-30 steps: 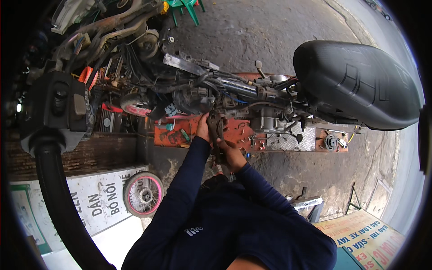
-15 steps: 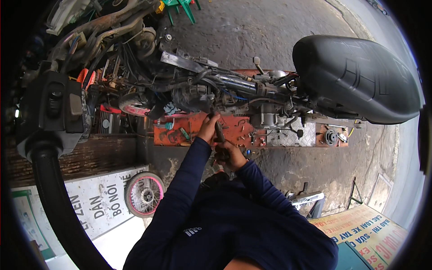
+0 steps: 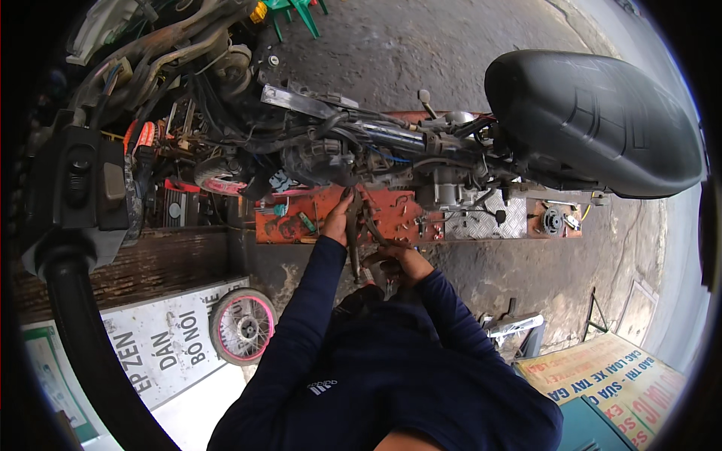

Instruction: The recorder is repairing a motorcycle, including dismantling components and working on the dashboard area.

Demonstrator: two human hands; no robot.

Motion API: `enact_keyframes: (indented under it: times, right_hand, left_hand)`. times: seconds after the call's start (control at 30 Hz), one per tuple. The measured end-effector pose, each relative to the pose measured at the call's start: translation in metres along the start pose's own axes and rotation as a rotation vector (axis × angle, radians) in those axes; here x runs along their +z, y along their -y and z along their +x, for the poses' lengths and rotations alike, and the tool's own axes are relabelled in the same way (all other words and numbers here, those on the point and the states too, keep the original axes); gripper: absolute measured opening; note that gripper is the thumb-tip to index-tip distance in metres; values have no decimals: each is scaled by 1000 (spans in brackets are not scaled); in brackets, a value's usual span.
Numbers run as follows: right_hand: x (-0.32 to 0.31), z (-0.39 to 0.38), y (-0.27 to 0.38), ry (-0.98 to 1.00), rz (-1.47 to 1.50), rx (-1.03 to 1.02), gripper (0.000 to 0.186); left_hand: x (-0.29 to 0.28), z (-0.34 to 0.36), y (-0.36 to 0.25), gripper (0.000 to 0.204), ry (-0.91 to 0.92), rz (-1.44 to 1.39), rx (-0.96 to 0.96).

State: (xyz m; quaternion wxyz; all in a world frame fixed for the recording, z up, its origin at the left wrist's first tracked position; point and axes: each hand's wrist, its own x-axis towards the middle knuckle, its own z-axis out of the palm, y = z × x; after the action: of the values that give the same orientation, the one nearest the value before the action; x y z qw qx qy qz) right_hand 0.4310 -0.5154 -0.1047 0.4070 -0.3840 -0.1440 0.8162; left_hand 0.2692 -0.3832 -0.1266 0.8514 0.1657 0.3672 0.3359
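Pliers at frame centre sit gripped in the left hand; the right hand closes around their lower handle. Steady both before squeezing near the engine.

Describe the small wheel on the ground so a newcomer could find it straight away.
Start at the big black motorcycle seat at upper right, then cross past the person's left hand to the lower left. There, beside a white signboard, lies the small wheel. Its pink rim and silver spokes set it apart from the dark parts around it.
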Motion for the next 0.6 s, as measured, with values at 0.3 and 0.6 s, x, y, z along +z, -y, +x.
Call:
enact_keyframes:
  times: [0.3, 0.6]
  right_hand:
    - [33, -26, -47, -307, -321, -264, 35]
    - [16, -14, -67, 235, 500, -104, 34]
  left_hand:
    - [19, -3, 1, 27, -97, -110, 159]
    - [18, 4, 11, 23, -153, -252, 188]
